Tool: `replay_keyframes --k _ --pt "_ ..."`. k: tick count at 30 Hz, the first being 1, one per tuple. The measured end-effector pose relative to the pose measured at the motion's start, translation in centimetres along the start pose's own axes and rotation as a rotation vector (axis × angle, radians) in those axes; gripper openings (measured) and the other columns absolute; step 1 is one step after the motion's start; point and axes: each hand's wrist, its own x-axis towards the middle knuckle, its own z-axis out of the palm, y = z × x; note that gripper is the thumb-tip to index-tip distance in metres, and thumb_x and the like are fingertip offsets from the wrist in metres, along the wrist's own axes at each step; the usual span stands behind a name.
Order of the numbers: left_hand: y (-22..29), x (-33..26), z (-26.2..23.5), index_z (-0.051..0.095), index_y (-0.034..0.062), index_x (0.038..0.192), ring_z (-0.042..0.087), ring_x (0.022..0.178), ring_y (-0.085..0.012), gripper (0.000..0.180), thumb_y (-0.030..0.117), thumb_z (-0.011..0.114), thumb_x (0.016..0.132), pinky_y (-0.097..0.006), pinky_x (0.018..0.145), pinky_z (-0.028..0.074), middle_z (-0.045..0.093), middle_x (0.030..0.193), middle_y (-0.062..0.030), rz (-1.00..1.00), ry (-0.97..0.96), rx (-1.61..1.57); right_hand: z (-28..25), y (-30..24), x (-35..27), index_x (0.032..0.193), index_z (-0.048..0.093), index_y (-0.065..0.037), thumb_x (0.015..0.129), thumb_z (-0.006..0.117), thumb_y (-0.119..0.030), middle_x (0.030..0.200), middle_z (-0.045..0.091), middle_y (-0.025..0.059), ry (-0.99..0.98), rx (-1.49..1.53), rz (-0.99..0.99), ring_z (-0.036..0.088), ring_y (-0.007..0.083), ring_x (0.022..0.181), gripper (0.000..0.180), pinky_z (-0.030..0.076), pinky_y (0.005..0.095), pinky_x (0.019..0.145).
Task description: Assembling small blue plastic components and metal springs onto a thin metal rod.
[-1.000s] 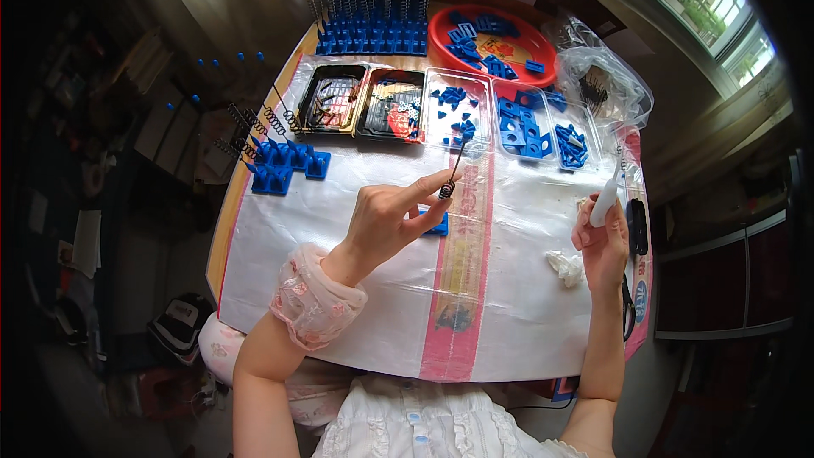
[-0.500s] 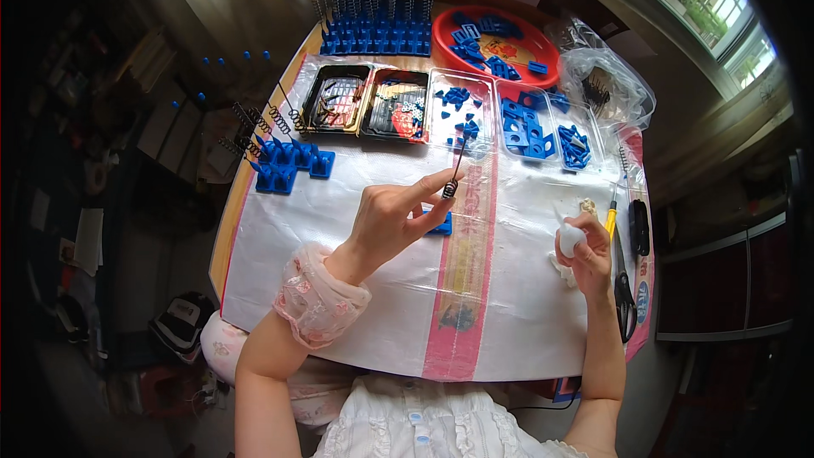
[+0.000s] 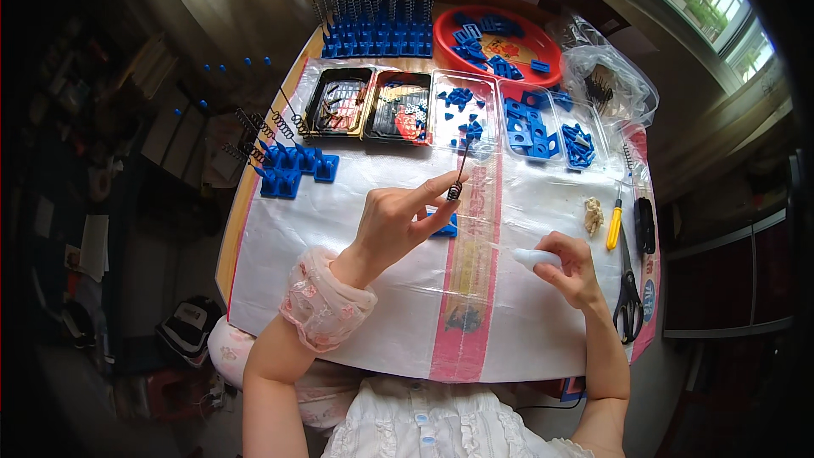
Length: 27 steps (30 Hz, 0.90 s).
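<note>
My left hand [image 3: 386, 225] pinches a small black coil spring [image 3: 454, 192] between thumb and fingertips, above the middle of the table. A thin dark stem rises from the coil. Below it, a blue plastic base [image 3: 444, 225] lies on the white sheet, partly hidden by my fingers. My right hand [image 3: 575, 273] is closed round a small white squeeze bottle [image 3: 538, 259]. The bottle lies nearly level, its narrow nozzle pointing left toward my left hand, still well apart from the spring.
Black trays [image 3: 339, 102] and clear trays [image 3: 530, 127] of blue parts line the back. Behind them stand finished spring pieces [image 3: 373, 38] and a red basin [image 3: 543, 42]. More blue assemblies [image 3: 292, 165] sit left. At right lie a yellow-handled tool [image 3: 614, 225], scissors [image 3: 628, 309] and a crumpled tan lump [image 3: 593, 215].
My right hand has moved left and a little nearer me, tipping the bottle from nozzle-up to nozzle-left. My left hand keeps its pinch on the spring, almost unmoved.
</note>
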Motion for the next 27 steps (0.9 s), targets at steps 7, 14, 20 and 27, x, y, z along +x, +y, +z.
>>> replay_keyframes --k 7,14,20,27 --pt "0.1 0.1 -0.1 0.067 0.0207 0.140 0.072 0.057 -0.0159 0.054 0.015 0.081 0.088 -0.028 0.053 0.055 0.076 0.072 -0.0029 -0.023 -0.026 -0.011 0.2 0.4 0.1 0.089 0.069 -0.001 0.084 0.076 -0.012 0.072 0.064 0.0024 0.029 -0.112 -0.022 0.055 0.0085 0.062 0.015 0.037 0.0259 0.050" --pt "0.0 0.0 0.0 0.069 0.0188 0.136 0.070 0.056 -0.0135 0.052 0.012 0.083 0.086 -0.027 0.052 0.054 0.076 0.074 -0.0017 -0.015 -0.011 -0.005 0.7 -0.1 0.3 0.087 0.069 0.000 0.084 0.076 -0.011 0.072 0.064 0.0027 0.028 -0.135 -0.038 0.055 0.0087 0.062 0.014 0.037 0.0257 0.049" --pt "0.2 0.1 0.1 0.073 0.0152 0.128 0.067 0.055 -0.0108 0.045 0.007 0.084 0.084 -0.026 0.051 0.051 0.074 0.074 -0.0010 -0.010 0.016 -0.010 1.0 -0.1 0.3 0.087 0.069 0.000 0.085 0.077 -0.012 0.071 0.063 0.0029 0.045 -0.129 -0.024 0.055 0.0088 0.060 0.014 0.037 0.0261 0.049" --pt "0.3 0.1 -0.1 0.073 0.0150 0.127 0.067 0.055 -0.0107 0.046 0.007 0.084 0.084 -0.026 0.051 0.051 0.074 0.075 -0.0012 -0.007 0.014 -0.013 1.1 0.0 0.5 0.086 0.069 -0.001 0.084 0.077 -0.012 0.070 0.063 0.0032 0.039 -0.124 -0.029 0.054 0.0098 0.061 0.014 0.038 0.0274 0.053"
